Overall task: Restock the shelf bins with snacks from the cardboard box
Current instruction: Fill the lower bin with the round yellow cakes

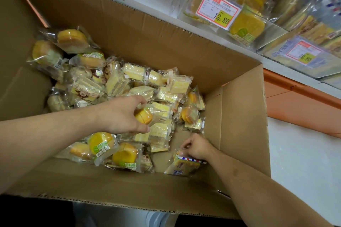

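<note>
Overhead, the open cardboard box point(166, 46) runs its long axis from upper left to lower right, beside the shelf bins point(258, 24) at upper right. Wrapped snacks point(118, 83) lie jumbled across its floor, pointing every way. The left hand point(121, 114) grips a round yellow cake point(143, 116) in clear wrap, fingers curled about it above the pile. The right hand point(195, 148) pinches the top edge of a striped packet point(182, 167) in the near right corner. Bin contents are blurred behind glare.
</note>
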`<action>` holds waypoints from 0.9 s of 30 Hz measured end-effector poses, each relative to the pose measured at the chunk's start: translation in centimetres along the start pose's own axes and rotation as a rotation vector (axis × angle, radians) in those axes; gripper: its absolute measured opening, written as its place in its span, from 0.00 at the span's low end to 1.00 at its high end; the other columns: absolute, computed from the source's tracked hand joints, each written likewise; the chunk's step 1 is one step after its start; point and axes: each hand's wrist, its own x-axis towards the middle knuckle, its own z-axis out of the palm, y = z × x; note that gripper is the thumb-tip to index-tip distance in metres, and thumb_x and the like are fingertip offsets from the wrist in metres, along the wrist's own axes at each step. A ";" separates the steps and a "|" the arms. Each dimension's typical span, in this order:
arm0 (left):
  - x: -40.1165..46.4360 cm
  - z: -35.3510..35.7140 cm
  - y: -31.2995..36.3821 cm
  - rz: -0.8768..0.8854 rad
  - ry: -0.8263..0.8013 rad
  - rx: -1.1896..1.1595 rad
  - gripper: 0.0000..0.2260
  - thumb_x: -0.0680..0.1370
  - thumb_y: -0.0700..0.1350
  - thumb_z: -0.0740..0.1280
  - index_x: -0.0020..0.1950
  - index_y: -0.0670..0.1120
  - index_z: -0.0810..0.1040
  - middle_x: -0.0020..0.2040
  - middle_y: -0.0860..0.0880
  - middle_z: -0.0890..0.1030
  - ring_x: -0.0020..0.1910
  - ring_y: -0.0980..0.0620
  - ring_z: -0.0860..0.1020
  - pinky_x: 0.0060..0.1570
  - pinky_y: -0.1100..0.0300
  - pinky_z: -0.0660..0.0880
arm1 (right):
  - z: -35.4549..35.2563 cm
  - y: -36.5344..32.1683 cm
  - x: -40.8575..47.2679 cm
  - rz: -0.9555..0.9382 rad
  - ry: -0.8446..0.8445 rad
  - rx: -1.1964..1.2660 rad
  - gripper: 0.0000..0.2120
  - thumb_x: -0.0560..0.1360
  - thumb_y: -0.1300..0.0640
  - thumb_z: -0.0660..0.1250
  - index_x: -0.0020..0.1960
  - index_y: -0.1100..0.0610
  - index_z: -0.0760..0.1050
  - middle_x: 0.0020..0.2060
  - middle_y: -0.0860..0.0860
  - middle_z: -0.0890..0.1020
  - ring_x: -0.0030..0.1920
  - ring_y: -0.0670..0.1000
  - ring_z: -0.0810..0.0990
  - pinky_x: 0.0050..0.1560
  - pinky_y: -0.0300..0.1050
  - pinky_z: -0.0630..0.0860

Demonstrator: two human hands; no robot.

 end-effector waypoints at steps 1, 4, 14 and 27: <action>0.0 0.0 0.0 0.000 0.000 0.001 0.40 0.74 0.60 0.78 0.80 0.55 0.64 0.62 0.49 0.82 0.55 0.50 0.82 0.61 0.52 0.79 | 0.0 0.0 0.0 -0.006 0.001 -0.004 0.09 0.71 0.53 0.83 0.50 0.51 0.89 0.45 0.45 0.88 0.47 0.43 0.84 0.47 0.39 0.79; 0.0 -0.1 0.2 0.006 -0.003 -0.005 0.39 0.74 0.60 0.78 0.79 0.55 0.64 0.60 0.49 0.83 0.52 0.51 0.83 0.60 0.51 0.80 | -0.1 -0.4 -0.4 -0.024 0.025 -0.004 0.05 0.72 0.56 0.82 0.46 0.53 0.88 0.41 0.45 0.88 0.46 0.43 0.85 0.51 0.43 0.83; -1.5 -2.8 2.3 0.030 0.108 -0.282 0.30 0.74 0.59 0.78 0.73 0.56 0.72 0.54 0.55 0.82 0.48 0.55 0.83 0.44 0.60 0.77 | -10.8 -6.9 -5.9 -0.215 0.160 0.118 0.10 0.79 0.68 0.69 0.42 0.61 0.85 0.39 0.53 0.88 0.36 0.48 0.85 0.37 0.47 0.84; -3.8 -3.2 3.2 0.057 0.139 -0.363 0.23 0.74 0.58 0.78 0.66 0.58 0.75 0.54 0.56 0.83 0.49 0.55 0.83 0.42 0.61 0.79 | -6.0 -5.2 -4.9 -0.149 0.146 0.019 0.17 0.75 0.55 0.80 0.62 0.48 0.83 0.55 0.42 0.80 0.45 0.43 0.81 0.45 0.36 0.78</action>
